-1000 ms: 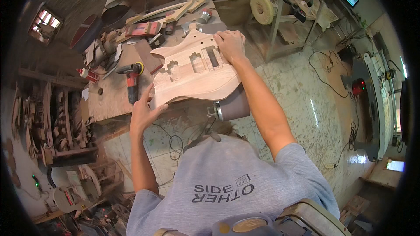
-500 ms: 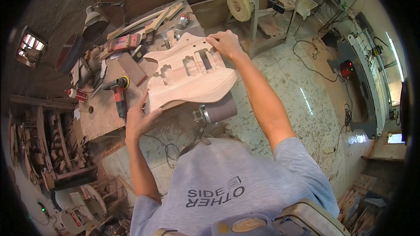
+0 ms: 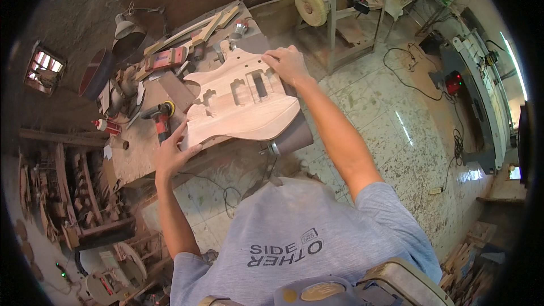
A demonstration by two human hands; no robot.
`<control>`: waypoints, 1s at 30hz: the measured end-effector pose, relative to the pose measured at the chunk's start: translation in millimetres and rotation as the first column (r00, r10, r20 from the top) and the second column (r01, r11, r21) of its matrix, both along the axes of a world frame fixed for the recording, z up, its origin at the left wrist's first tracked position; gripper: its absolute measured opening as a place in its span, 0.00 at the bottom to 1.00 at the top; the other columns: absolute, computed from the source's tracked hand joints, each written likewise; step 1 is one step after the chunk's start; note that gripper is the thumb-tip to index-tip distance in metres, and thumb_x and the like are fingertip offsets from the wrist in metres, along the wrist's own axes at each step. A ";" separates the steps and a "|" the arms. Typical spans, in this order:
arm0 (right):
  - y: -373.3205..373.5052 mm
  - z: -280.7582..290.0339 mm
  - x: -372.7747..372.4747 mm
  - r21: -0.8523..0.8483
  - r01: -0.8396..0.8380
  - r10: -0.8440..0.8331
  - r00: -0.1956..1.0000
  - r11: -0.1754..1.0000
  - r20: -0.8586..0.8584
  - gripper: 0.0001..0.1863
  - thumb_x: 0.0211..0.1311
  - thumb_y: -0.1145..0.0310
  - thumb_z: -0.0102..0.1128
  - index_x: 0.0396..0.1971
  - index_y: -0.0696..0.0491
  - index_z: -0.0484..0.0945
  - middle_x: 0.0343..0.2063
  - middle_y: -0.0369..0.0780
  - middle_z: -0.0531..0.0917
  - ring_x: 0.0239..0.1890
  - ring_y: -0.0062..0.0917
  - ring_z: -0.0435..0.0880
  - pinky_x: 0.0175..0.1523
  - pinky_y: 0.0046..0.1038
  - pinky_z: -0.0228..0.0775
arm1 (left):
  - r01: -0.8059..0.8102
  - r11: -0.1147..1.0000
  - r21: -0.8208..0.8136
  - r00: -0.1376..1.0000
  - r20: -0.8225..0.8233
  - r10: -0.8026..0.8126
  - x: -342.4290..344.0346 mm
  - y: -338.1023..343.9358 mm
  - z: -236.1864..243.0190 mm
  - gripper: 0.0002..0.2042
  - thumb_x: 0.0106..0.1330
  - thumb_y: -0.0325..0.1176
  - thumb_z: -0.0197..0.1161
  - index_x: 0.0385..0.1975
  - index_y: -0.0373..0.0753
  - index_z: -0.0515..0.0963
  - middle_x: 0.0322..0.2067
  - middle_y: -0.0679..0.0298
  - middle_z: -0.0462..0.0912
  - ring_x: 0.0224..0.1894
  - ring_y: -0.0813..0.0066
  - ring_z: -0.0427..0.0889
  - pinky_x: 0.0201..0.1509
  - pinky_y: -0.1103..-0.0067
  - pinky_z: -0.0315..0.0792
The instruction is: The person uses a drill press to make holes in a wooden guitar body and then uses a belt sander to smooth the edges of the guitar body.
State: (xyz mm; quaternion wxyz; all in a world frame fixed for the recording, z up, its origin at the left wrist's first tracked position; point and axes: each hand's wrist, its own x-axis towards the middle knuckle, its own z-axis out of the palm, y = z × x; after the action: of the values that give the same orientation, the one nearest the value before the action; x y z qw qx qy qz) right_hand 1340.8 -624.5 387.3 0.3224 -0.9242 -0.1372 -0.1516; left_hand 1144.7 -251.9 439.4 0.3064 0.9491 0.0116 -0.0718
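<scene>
A pale wooden electric guitar body (image 3: pixel 226 116) with routed cavities and small drilled holes is held between my two hands, above the workbench's near right edge. My left hand (image 3: pixel 173 156) grips its lower left end, thumb and fingers spread around the edge. On the far right edge my right hand (image 3: pixel 288 63) is closed, with fingers on the top face. Beneath the body's near right edge a brown sanding drum (image 3: pixel 293 136) sticks out; whether the wood touches it I cannot tell. Just beyond my left hand lies a red and black power sander (image 3: pixel 161 122).
The wooden workbench (image 3: pixel 136 161) carries a red sanding block (image 3: pixel 166 58), wood strips (image 3: pixel 207 33), a red-capped bottle (image 3: pixel 106 126) and a lamp (image 3: pixel 129 34). A buffing wheel (image 3: pixel 311 7) stands on a frame behind. Cables (image 3: pixel 411 71) lie on the tiled floor.
The guitar body has shifted slightly left with both hands still on it. Its near edge now covers more of the sanding drum's metal mount. The whole view has shifted a little.
</scene>
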 end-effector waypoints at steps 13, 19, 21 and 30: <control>-127.2 11.4 27.4 -0.021 0.018 -0.019 0.997 1.000 -0.074 0.20 0.70 0.51 0.57 0.46 0.51 0.88 0.44 0.48 0.87 0.50 0.45 0.84 0.58 0.41 0.74 | 0.131 0.980 0.152 0.945 0.279 -0.170 6.8 -137.0 -19.4 0.41 0.66 0.49 0.68 0.74 0.34 0.62 0.42 0.36 0.84 0.46 0.39 0.85 0.63 0.57 0.70; -114.6 6.9 30.8 -0.075 0.009 -0.014 0.998 0.997 -0.068 0.20 0.71 0.51 0.56 0.48 0.47 0.88 0.44 0.45 0.87 0.50 0.47 0.83 0.59 0.42 0.73 | 0.117 0.985 0.130 0.971 0.195 -0.141 2.4 -125.5 -18.7 0.41 0.66 0.51 0.67 0.74 0.34 0.60 0.40 0.36 0.85 0.46 0.37 0.84 0.61 0.58 0.71; -102.7 -0.9 33.4 -0.108 -0.005 0.000 0.999 0.994 -0.046 0.19 0.71 0.50 0.56 0.48 0.45 0.88 0.45 0.44 0.87 0.50 0.47 0.82 0.59 0.43 0.73 | 0.099 0.991 0.085 0.979 0.168 -0.112 -3.1 -114.0 -15.8 0.41 0.66 0.52 0.66 0.74 0.35 0.61 0.39 0.35 0.84 0.46 0.36 0.84 0.57 0.57 0.73; -1.6 -0.8 19.6 -0.168 -0.013 0.018 0.999 0.986 0.027 0.19 0.70 0.48 0.54 0.46 0.42 0.89 0.46 0.41 0.89 0.53 0.42 0.83 0.63 0.53 0.68 | -0.055 0.998 0.021 0.998 0.043 0.054 -20.9 -39.2 5.0 0.37 0.64 0.53 0.68 0.69 0.34 0.71 0.41 0.37 0.85 0.42 0.45 0.86 0.51 0.64 0.76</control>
State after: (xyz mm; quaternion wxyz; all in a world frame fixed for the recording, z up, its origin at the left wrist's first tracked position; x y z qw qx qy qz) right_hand 1360.4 -626.1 386.5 0.2425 -0.9448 -0.1613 -0.1501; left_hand 1123.8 -291.1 444.4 0.2977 0.9532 0.0317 -0.0429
